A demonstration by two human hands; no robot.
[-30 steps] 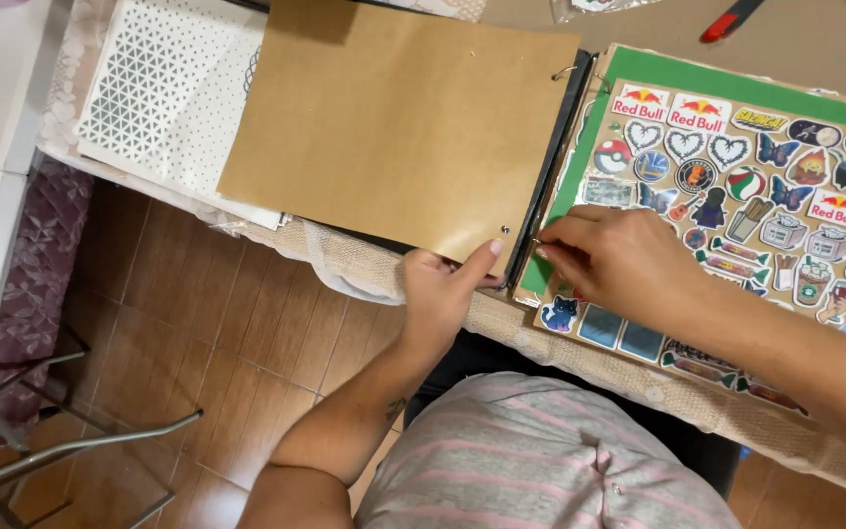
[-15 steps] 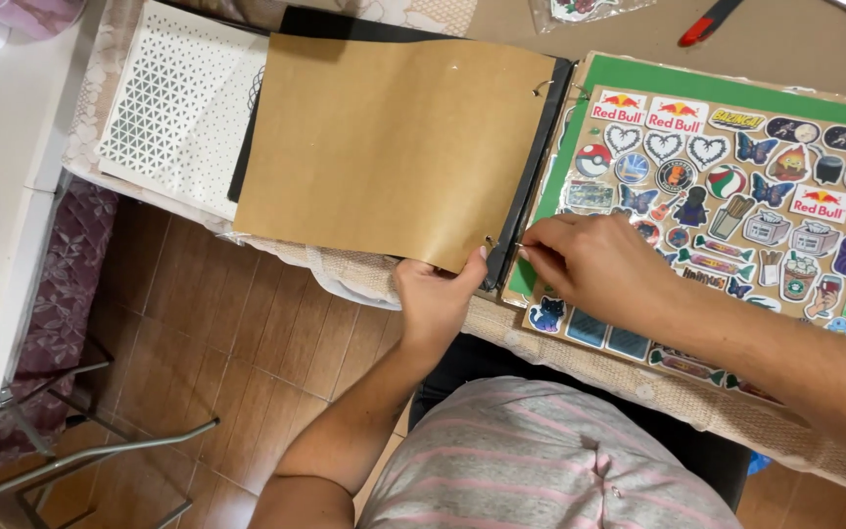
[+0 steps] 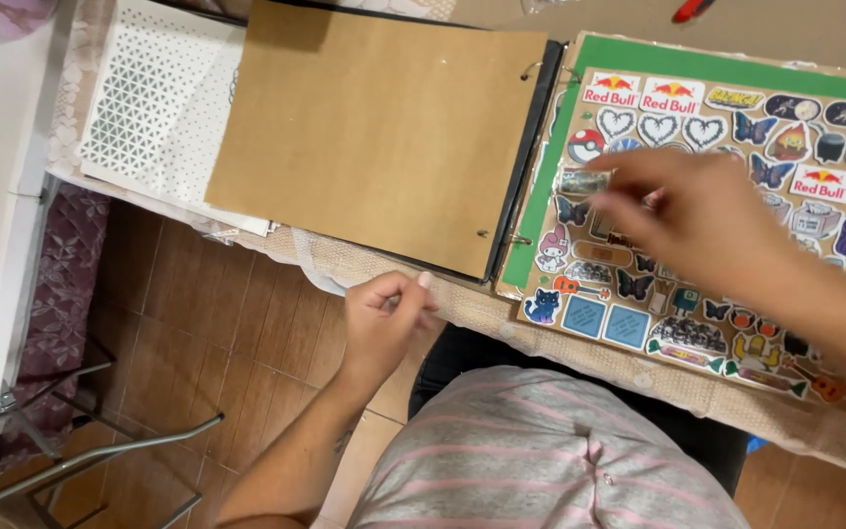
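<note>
1. Left hand, lower centre of frame: fingers curled loosely inward, just off the table edge; whether they pinch anything small cannot be told.
2. Right hand, right of centre: blurred, fingers spread flat over the sticker sheet, grasping nothing visible.
3. Sticker sheet lies flat on its green backing, upper right, within easy reach.
4. Ring-bound album, upper centre, lies open beside it, a blank brown page up.
5. White patterned sheet, upper left, is tucked under the album.
</note>
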